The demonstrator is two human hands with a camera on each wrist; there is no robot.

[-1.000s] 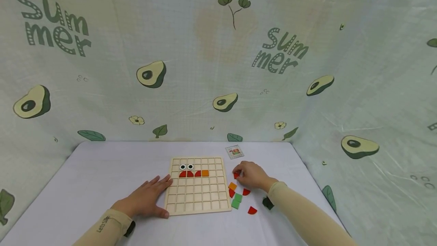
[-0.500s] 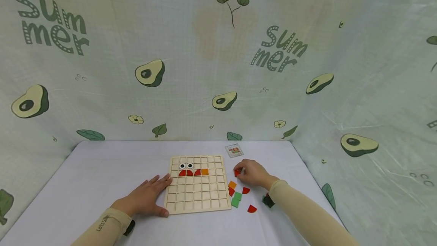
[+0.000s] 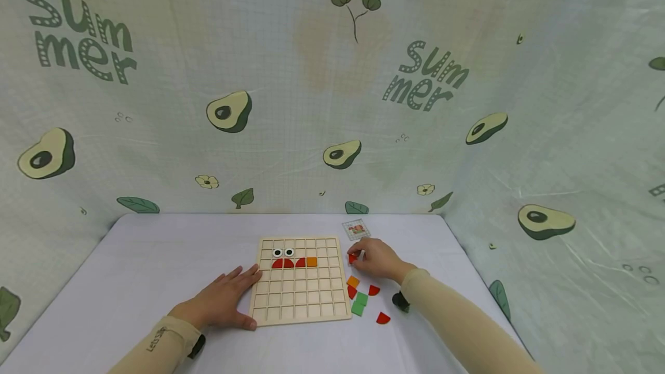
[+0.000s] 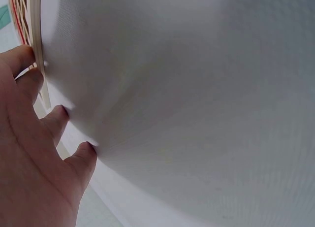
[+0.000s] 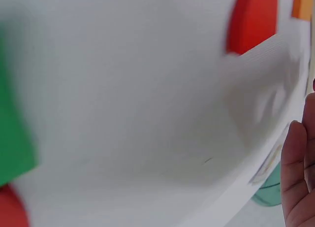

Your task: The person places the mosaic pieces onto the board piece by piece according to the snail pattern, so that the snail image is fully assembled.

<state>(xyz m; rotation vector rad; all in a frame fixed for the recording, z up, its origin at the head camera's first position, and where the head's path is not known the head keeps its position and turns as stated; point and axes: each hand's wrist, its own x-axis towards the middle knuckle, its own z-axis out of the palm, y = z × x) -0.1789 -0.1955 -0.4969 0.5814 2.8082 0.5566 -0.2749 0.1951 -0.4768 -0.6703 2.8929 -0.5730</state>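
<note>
A wooden grid board [image 3: 298, 299] lies on the white table. My left hand [image 3: 220, 300] rests at its left edge, fingers spread, with fingertips against the board's side in the left wrist view. In one row of the board sit several red quarter-circle tiles [image 3: 288, 264] and an orange square tile [image 3: 312, 262], below two round eye tiles [image 3: 283, 253]. To the right of the board, my right hand [image 3: 378, 257] pinches a small red tile [image 3: 352, 258] between thumb and fingers. The tile's full outline is hidden by the fingers.
Loose tiles lie right of the board: an orange square [image 3: 353, 281], green squares [image 3: 359, 303] and red quarter circles [image 3: 383, 318]. A small picture card [image 3: 356, 229] lies behind the right hand. A printed cloth [image 3: 280, 131] hangs behind the table.
My right hand has moved slightly left and away from me, toward the board's right edge, with the red tile in its fingers. The left hand stays at the board.
</note>
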